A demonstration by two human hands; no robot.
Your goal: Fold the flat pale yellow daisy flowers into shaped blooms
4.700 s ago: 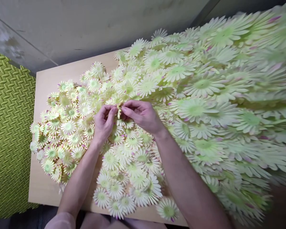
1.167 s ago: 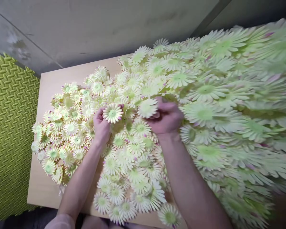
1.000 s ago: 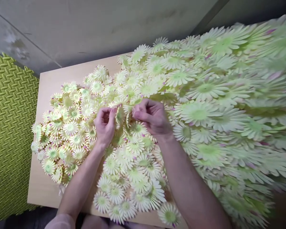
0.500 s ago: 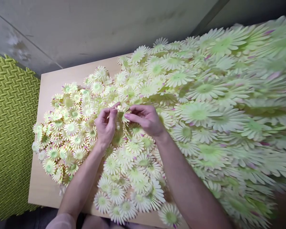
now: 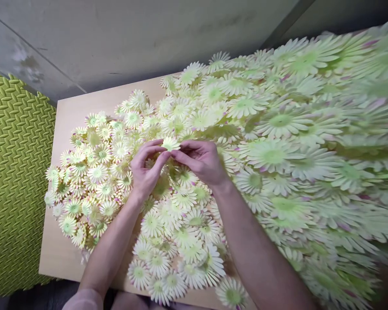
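Observation:
Both my hands meet over the middle of a wooden board (image 5: 67,112) covered with pale yellow-green artificial daisy heads. My left hand (image 5: 146,168) and my right hand (image 5: 202,160) pinch the same small daisy head (image 5: 170,144) between their fingertips, held just above the pile. Its petals face up and toward the far side. Loose daisy heads (image 5: 97,172) lie flat all around the hands, some with purple-tipped petals.
A tall heap of larger daisy heads (image 5: 304,142) fills the right side and rises close to the camera. A green textured foam mat (image 5: 13,181) lies left of the board. A grey wall (image 5: 132,38) stands behind it.
Earlier each hand held a separate daisy head apart; they came together and now both pinch one head, lifted slightly and turned flatter since half a second ago.

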